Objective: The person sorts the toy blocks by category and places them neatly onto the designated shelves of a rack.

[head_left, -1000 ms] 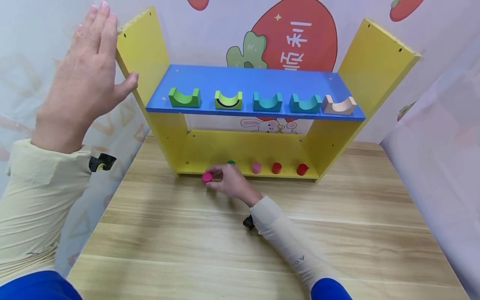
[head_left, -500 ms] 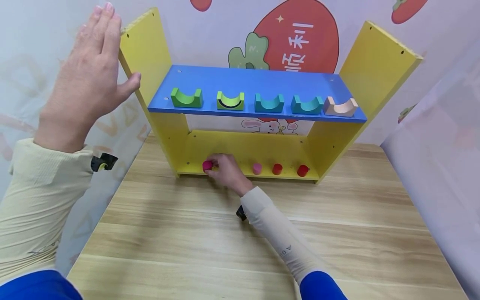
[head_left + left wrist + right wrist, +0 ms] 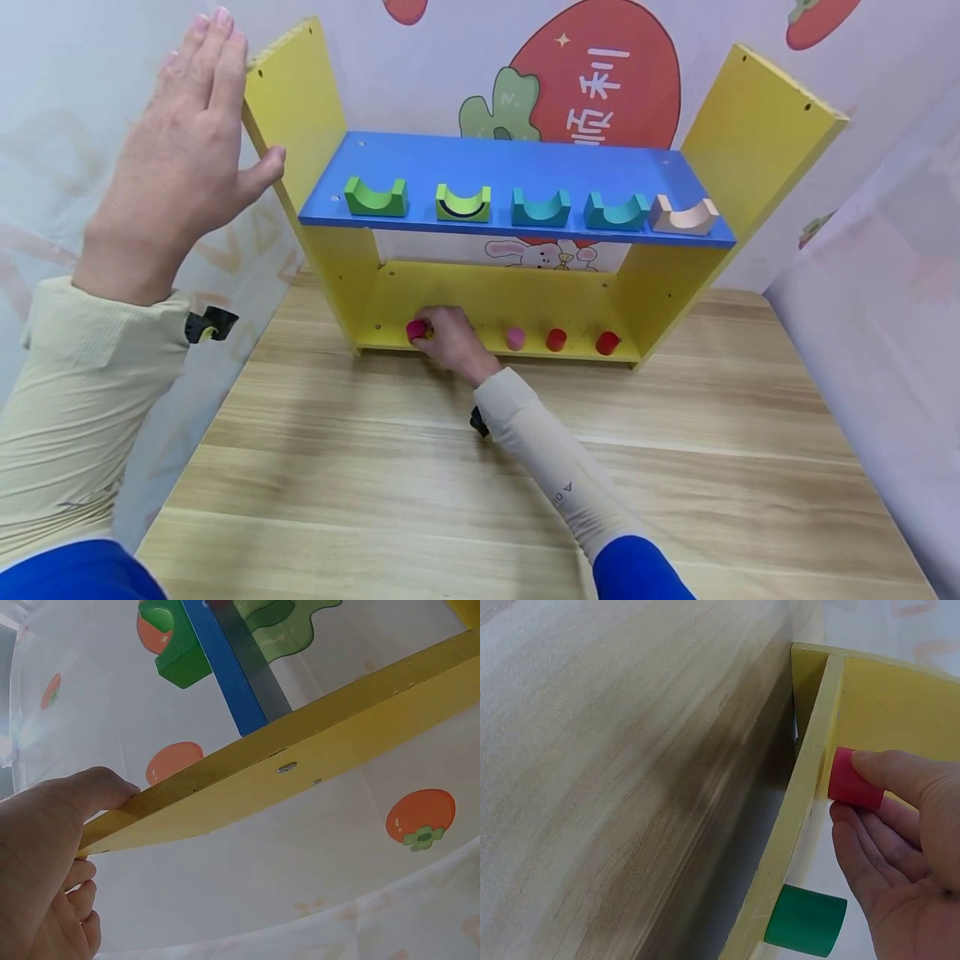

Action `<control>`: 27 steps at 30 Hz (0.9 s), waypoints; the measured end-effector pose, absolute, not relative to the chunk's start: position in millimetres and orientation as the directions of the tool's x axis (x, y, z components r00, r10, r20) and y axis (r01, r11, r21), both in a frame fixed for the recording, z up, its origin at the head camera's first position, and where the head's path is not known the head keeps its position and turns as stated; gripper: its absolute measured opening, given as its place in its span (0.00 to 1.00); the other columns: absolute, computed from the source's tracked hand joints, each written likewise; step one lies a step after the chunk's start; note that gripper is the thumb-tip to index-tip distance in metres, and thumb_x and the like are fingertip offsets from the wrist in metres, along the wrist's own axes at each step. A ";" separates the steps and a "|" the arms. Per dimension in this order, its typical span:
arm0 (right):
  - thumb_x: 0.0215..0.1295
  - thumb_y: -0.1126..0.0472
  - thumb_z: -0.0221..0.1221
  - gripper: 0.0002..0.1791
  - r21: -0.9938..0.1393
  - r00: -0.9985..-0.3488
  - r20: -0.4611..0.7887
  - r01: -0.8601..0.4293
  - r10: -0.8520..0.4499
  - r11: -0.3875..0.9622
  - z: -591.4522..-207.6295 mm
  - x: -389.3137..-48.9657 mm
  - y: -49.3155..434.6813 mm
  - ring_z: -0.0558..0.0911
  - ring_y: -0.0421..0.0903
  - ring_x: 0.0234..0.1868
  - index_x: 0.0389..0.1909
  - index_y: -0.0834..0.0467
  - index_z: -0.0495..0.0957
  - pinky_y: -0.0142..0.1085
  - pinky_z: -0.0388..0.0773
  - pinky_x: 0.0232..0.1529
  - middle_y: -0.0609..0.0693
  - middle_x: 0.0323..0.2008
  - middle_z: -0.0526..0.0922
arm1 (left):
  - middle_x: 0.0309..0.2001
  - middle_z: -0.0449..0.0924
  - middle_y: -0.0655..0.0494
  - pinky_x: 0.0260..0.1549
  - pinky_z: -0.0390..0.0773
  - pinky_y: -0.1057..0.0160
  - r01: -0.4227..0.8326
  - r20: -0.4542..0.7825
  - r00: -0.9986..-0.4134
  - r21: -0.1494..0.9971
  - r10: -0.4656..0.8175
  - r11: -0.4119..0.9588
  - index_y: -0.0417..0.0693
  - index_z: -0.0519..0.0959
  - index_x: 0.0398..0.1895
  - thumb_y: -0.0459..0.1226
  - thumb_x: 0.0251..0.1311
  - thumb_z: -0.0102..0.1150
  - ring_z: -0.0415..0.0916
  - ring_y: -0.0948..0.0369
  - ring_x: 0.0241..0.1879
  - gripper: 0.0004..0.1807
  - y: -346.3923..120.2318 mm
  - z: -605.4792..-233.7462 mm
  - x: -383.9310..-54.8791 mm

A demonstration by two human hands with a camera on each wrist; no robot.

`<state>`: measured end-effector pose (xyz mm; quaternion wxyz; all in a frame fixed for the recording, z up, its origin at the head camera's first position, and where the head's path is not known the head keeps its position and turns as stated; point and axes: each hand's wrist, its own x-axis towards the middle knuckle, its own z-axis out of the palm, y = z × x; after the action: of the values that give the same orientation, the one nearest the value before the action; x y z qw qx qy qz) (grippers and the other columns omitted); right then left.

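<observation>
My right hand (image 3: 452,337) pinches a magenta cylinder (image 3: 853,778) between thumb and fingers. In the head view the cylinder is at the front left of the yellow lower shelf board (image 3: 498,283). Beside that hand, a green cylinder (image 3: 807,920) rests at the board's front edge; the hand hides it in the head view. My left hand (image 3: 180,158) holds the upper left yellow side panel (image 3: 292,754), its thumb on the panel's narrow edge and its fingers along the outer face. Farther right on the lower board stand a pink cylinder (image 3: 515,338) and two red cylinders (image 3: 556,339).
Several U-shaped blocks line the front of the blue upper board (image 3: 498,162), among them a green block (image 3: 377,198) and a peach block (image 3: 683,217). The shelf stands on a wooden table (image 3: 420,483) against a patterned cloth (image 3: 405,67).
My right hand has carried the magenta cylinder up and back from before the shelf's front edge onto the lower board, then barely moved. The left hand stays at the side panel.
</observation>
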<state>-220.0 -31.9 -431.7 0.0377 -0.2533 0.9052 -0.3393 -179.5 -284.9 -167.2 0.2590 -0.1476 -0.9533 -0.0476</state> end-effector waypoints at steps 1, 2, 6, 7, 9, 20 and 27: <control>0.68 0.64 0.70 0.12 -0.632 -0.869 0.103 -0.432 -0.483 0.643 -432.2 -220.3 -32.0 0.83 0.44 0.43 0.51 0.61 0.86 0.32 0.86 0.48 0.53 0.46 0.89 | 0.88 0.33 0.46 0.86 0.36 0.46 0.306 0.508 -0.822 0.014 0.257 0.952 0.38 0.38 0.86 0.40 0.73 0.58 0.31 0.49 0.88 0.50 -284.8 -167.1 -179.5; 0.68 0.64 0.70 0.12 -0.632 -0.869 0.104 -0.433 -0.483 0.643 -432.5 -220.5 -32.2 0.83 0.44 0.43 0.51 0.61 0.86 0.32 0.86 0.47 0.53 0.46 0.89 | 0.88 0.33 0.46 0.86 0.36 0.46 0.307 0.508 -0.822 0.014 0.257 0.952 0.38 0.38 0.86 0.40 0.73 0.58 0.31 0.49 0.88 0.50 -284.8 -167.0 -179.6; 0.68 0.64 0.69 0.12 -0.630 -0.866 0.103 -0.437 -0.489 0.642 -433.7 -221.4 -32.5 0.84 0.45 0.44 0.51 0.62 0.86 0.33 0.86 0.47 0.53 0.46 0.89 | 0.88 0.33 0.46 0.86 0.36 0.47 0.307 0.509 -0.822 0.016 0.256 0.952 0.38 0.38 0.86 0.40 0.73 0.58 0.31 0.49 0.88 0.50 -285.2 -166.8 -179.4; 0.68 0.64 0.69 0.13 -0.628 -0.865 0.101 -0.439 -0.492 0.643 -434.1 -221.6 -32.4 0.84 0.45 0.44 0.51 0.62 0.86 0.33 0.86 0.48 0.54 0.47 0.89 | 0.88 0.33 0.46 0.86 0.36 0.47 0.307 0.510 -0.822 0.018 0.255 0.952 0.38 0.38 0.86 0.40 0.72 0.58 0.31 0.49 0.88 0.50 -285.4 -166.9 -179.1; 0.69 0.64 0.69 0.13 -0.625 -0.862 0.097 -0.442 -0.498 0.643 -434.6 -221.8 -32.4 0.84 0.45 0.45 0.52 0.62 0.86 0.33 0.86 0.48 0.54 0.47 0.89 | 0.88 0.33 0.46 0.86 0.36 0.47 0.310 0.514 -0.819 0.022 0.255 0.951 0.38 0.38 0.86 0.40 0.72 0.58 0.32 0.49 0.88 0.50 -285.7 -167.3 -178.5; 0.69 0.64 0.69 0.13 -0.628 -0.867 0.083 -0.428 -0.491 0.650 -434.3 -219.2 -34.6 0.83 0.45 0.44 0.52 0.62 0.85 0.33 0.85 0.47 0.54 0.47 0.89 | 0.88 0.33 0.47 0.86 0.36 0.48 0.311 0.516 -0.818 0.026 0.254 0.950 0.38 0.38 0.86 0.40 0.73 0.58 0.31 0.49 0.88 0.50 -286.4 -166.0 -176.1; 0.70 0.61 0.68 0.22 -0.657 -0.872 0.118 -0.427 -0.474 0.622 -425.1 -209.4 -23.3 0.86 0.52 0.58 0.62 0.64 0.82 0.42 0.85 0.61 0.58 0.58 0.87 | 0.88 0.33 0.45 0.86 0.35 0.48 0.329 0.528 -0.809 0.042 0.258 0.943 0.38 0.37 0.86 0.41 0.71 0.60 0.30 0.48 0.88 0.52 -290.9 -167.9 -173.3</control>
<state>-209.4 -23.3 -425.1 0.0333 -0.2503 0.8999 -0.3556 -173.3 -290.9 -167.9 0.2673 -0.1547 -0.9488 -0.0659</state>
